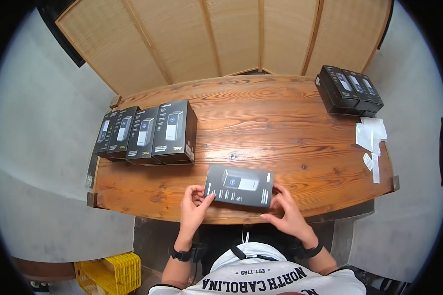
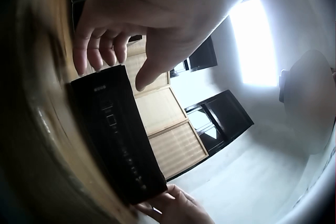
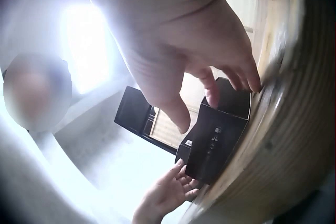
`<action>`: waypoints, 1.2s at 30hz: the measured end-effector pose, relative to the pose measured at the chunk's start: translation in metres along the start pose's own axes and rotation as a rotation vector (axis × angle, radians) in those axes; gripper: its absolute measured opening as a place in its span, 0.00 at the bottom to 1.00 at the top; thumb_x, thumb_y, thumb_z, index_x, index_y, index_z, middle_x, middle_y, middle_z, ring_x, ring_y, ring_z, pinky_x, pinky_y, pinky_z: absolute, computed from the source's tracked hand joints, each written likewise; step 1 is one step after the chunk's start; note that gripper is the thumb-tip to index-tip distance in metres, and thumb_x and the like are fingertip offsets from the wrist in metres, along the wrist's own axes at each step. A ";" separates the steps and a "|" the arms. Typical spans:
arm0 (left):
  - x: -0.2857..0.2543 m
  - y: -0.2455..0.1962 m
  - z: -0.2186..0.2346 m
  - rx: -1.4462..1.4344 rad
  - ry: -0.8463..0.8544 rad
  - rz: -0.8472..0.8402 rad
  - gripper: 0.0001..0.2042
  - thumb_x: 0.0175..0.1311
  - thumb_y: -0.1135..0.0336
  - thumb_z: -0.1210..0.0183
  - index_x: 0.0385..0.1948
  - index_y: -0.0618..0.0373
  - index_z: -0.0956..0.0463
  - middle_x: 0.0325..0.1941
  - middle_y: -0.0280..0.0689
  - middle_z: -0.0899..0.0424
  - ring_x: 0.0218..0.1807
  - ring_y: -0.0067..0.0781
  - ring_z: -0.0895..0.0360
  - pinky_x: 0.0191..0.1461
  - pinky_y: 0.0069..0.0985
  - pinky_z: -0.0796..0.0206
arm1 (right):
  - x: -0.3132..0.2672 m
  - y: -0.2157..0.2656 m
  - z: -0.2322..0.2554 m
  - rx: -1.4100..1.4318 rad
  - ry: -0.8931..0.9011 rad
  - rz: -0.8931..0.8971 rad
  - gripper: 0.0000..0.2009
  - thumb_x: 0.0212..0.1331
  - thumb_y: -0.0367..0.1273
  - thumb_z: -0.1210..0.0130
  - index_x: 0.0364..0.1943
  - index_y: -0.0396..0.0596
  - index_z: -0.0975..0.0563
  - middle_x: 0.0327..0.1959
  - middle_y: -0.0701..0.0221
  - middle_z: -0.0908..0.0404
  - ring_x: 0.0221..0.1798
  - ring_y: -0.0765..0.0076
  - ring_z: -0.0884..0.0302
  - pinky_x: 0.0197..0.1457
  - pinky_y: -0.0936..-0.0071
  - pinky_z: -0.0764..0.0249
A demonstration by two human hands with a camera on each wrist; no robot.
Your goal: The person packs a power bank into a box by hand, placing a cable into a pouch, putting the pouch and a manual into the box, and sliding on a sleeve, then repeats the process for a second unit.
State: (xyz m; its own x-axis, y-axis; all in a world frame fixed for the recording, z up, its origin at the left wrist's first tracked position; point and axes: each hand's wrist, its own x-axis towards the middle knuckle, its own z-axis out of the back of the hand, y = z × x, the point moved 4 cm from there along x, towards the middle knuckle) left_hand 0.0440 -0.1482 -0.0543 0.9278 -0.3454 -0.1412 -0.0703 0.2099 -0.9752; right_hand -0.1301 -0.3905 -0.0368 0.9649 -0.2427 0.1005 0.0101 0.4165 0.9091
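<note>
A dark printed box (image 1: 238, 186) lies flat near the table's front edge, its picture side up. At its left end is my left hand (image 1: 194, 209), thumb by the near corner and fingers bent beside the end. My right hand (image 1: 289, 216) is at the right end, fingers near the side and thumb apart from it. The left wrist view shows the box (image 2: 118, 134) below the relaxed fingers of my left hand (image 2: 142, 19). In the right wrist view my right hand (image 3: 184, 50) is spread over the end of the box (image 3: 218, 142).
Several similar boxes (image 1: 174, 132) stand in a row at the left of the wooden table (image 1: 261, 132). More boxes (image 1: 349, 91) are at the back right, with white paper pieces (image 1: 369, 135) in front. A yellow crate (image 1: 118, 275) is below left.
</note>
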 end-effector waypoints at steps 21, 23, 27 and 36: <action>-0.013 -0.012 0.009 -0.018 0.267 0.264 0.08 0.65 0.73 0.33 0.30 0.57 0.25 0.32 0.27 0.20 0.32 0.12 0.27 0.37 0.13 0.34 | 0.004 0.025 0.020 -0.438 0.056 0.223 0.25 0.53 0.48 0.27 0.28 0.42 0.27 0.63 0.45 0.30 0.60 0.39 0.26 0.62 0.57 0.26; -0.014 -0.021 0.008 0.011 0.285 0.241 0.09 0.65 0.73 0.33 0.29 0.56 0.26 0.32 0.26 0.21 0.33 0.12 0.27 0.38 0.13 0.35 | 0.006 0.020 0.029 -0.318 0.090 0.134 0.25 0.52 0.48 0.27 0.29 0.42 0.27 0.63 0.45 0.30 0.61 0.39 0.26 0.62 0.56 0.26; -0.014 -0.009 0.014 -0.066 0.368 0.271 0.10 0.66 0.72 0.33 0.29 0.53 0.28 0.31 0.22 0.24 0.35 0.10 0.29 0.40 0.12 0.37 | 0.016 0.005 0.044 -0.256 0.101 0.004 0.48 0.43 0.50 0.22 0.65 0.39 0.33 0.71 0.46 0.37 0.76 0.39 0.40 0.76 0.54 0.38; -0.012 -0.009 0.001 -0.094 0.361 0.274 0.10 0.72 0.63 0.37 0.44 0.61 0.20 0.40 0.27 0.16 0.43 0.16 0.22 0.51 0.19 0.30 | 0.049 0.025 0.023 -0.171 0.371 0.055 0.58 0.34 0.38 0.19 0.75 0.43 0.41 0.71 0.52 0.39 0.75 0.43 0.41 0.76 0.56 0.38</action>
State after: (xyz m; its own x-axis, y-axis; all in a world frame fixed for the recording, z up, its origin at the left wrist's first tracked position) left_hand 0.0334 -0.1450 -0.0441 0.6843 -0.5887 -0.4302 -0.3438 0.2598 -0.9024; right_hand -0.0884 -0.4124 0.0002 0.9940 0.1036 -0.0343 -0.0308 0.5675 0.8228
